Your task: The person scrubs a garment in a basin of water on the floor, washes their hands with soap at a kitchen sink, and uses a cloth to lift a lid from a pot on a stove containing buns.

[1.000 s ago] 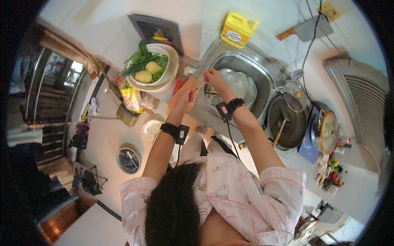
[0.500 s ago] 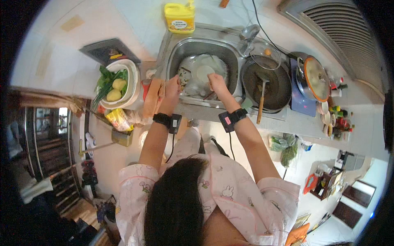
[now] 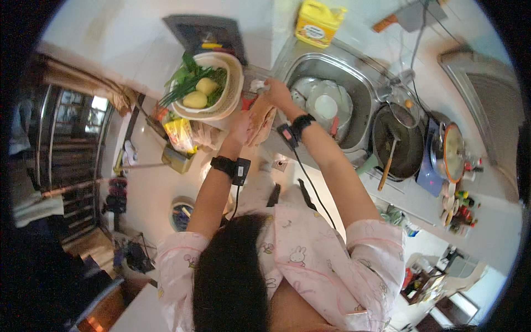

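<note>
A brown wooden board (image 3: 262, 120) lies on the counter just left of the sink. My left hand (image 3: 240, 129) is against the board's near left side; its fingers are blurred, so their grip is unclear. Over the board's far end, my right hand (image 3: 278, 93) has its fingers curled closed. Beside those fingertips sits a small crumpled white thing (image 3: 257, 84), partly hidden. Something red (image 3: 248, 103) shows between the board and the vegetable basket. In the metal sink (image 3: 359, 79), a white bowl (image 3: 326, 106) rests among other dishes.
A basket (image 3: 237, 77) holds potatoes and green vegetables. Behind the sink stands a yellow jug (image 3: 319, 23). To the right are a wok (image 3: 406, 160) with a wooden-handled spatula (image 3: 389, 166) and an orange-rimmed pot (image 3: 454, 152). A yellow bag (image 3: 180, 135) is below the basket.
My view has turned left. My right hand has left the sink and moved to the board's far end. My left hand has come to the board's near side.
</note>
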